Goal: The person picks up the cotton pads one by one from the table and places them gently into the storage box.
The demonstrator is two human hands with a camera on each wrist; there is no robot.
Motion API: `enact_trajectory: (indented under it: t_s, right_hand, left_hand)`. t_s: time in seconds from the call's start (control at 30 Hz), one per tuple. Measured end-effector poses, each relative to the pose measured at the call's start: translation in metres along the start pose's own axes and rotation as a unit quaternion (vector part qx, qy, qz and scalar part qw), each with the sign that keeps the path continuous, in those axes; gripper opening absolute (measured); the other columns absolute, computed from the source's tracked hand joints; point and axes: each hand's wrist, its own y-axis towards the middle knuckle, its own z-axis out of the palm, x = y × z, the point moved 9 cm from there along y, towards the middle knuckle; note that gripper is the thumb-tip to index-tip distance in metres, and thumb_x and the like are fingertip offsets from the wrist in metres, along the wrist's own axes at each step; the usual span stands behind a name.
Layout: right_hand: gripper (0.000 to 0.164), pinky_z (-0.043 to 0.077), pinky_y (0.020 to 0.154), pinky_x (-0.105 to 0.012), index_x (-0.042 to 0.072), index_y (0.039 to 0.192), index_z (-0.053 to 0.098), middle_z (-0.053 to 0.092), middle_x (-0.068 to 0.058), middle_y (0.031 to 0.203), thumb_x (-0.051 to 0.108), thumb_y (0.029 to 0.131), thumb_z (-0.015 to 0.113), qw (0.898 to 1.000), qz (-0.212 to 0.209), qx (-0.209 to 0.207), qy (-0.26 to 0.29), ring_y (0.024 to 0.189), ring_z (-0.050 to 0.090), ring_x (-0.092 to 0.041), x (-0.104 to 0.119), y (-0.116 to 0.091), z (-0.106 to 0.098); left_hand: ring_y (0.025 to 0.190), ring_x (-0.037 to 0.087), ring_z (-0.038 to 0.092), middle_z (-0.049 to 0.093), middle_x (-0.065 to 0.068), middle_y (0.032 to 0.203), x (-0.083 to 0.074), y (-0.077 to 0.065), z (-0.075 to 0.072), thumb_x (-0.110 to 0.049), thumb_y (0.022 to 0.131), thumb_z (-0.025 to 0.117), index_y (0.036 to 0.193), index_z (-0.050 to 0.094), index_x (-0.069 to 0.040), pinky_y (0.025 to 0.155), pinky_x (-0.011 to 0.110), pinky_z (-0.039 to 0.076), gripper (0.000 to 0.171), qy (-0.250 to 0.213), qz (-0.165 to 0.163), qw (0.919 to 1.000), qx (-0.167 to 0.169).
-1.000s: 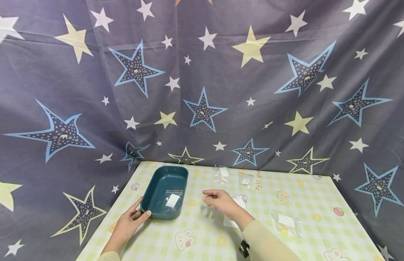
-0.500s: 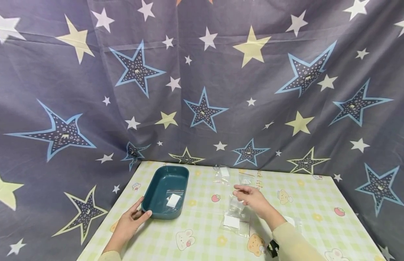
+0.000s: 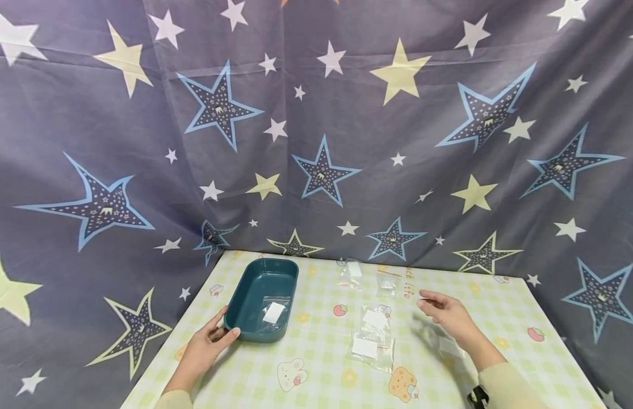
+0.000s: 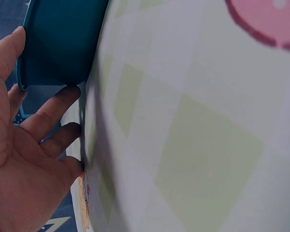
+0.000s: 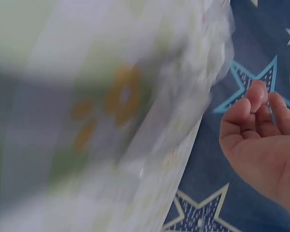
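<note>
My left hand (image 3: 204, 348) holds the near left corner of a dark teal rectangular tub (image 3: 262, 333), thumb at its rim and fingers against the outer wall. In the left wrist view the tub (image 4: 63, 43) shows close above the fingers. Inside the tub lies a small clear zip bag with a white label (image 3: 273, 312). My right hand (image 3: 451, 317) hovers over the right part of the table, fingers loosely bent, nothing in them. Below it, partly covered by the forearm, is another clear bag (image 3: 447, 345). The right wrist view shows the same hand (image 5: 261, 130) beside blurred clear plastic.
Two clear bags with white labels, an upper one (image 3: 374, 319) and a lower one (image 3: 365, 347), lie mid-table. Farther back lie two more, a left bag (image 3: 353, 269) and a right bag (image 3: 388, 285). A star-patterned curtain (image 3: 316, 113) hangs behind the checked tablecloth (image 3: 316, 363).
My right hand has moved right, from near the tub across the middle bags to above the right-hand bag. The left hand and the tub have stayed in place.
</note>
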Motion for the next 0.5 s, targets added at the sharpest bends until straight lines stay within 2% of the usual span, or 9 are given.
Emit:
enact_trajectory:
  t_s: [0.1,0.17,0.3,0.4,0.5]
  right_hand:
    - [0.065,0.059,0.099,-0.042,0.002,0.158,0.051,0.068,-0.017,0.141,0.042,0.108,0.066,0.998,-0.01,-0.006,-0.058,0.123,0.067,-0.027,-0.008,-0.007,-0.014]
    - [0.062,0.06,0.091,-0.036,0.001,0.155,0.054,0.07,-0.018,0.138,0.038,0.107,0.068,0.995,-0.02,-0.011,-0.1,0.117,0.069,-0.026,-0.012,-0.01,-0.022]
    - [0.057,0.057,0.077,-0.028,-0.003,0.148,0.061,0.074,-0.022,0.13,0.03,0.103,0.074,0.981,-0.047,-0.023,-0.186,0.102,0.071,-0.021,-0.019,-0.014,-0.035]
    - [0.056,0.055,0.073,-0.027,-0.004,0.143,0.065,0.076,-0.023,0.125,0.028,0.099,0.078,0.972,-0.066,-0.018,-0.225,0.094,0.069,-0.017,-0.024,-0.019,-0.042]
    - [0.056,0.053,0.072,-0.027,-0.003,0.14,0.067,0.077,-0.021,0.121,0.028,0.096,0.081,0.967,-0.078,0.001,-0.243,0.09,0.066,-0.014,-0.029,-0.024,-0.047]
  left_hand:
    - [0.144,0.046,0.055,0.06,0.029,0.151,-0.002,0.0,0.0,-0.059,0.097,0.074,0.172,0.029,-0.029,0.106,0.052,0.058,0.092,0.001,0.001,1.0,0.002]
    - [0.144,0.045,0.056,0.06,0.029,0.15,-0.002,0.0,0.001,-0.06,0.097,0.074,0.171,0.03,-0.029,0.106,0.052,0.058,0.092,0.003,0.0,1.0,0.001]
    - [0.144,0.046,0.056,0.059,0.029,0.151,0.0,0.0,0.001,-0.061,0.097,0.073,0.171,0.029,-0.03,0.106,0.053,0.058,0.092,0.002,-0.002,1.0,0.001]
    - [0.145,0.046,0.054,0.058,0.03,0.153,0.001,0.002,0.001,-0.062,0.096,0.073,0.172,0.028,-0.031,0.107,0.053,0.058,0.093,-0.002,-0.002,1.0,0.003]
    - [0.146,0.045,0.054,0.058,0.029,0.153,0.002,0.002,0.0,-0.061,0.097,0.073,0.171,0.029,-0.032,0.108,0.053,0.057,0.092,-0.005,-0.001,1.0,0.001]
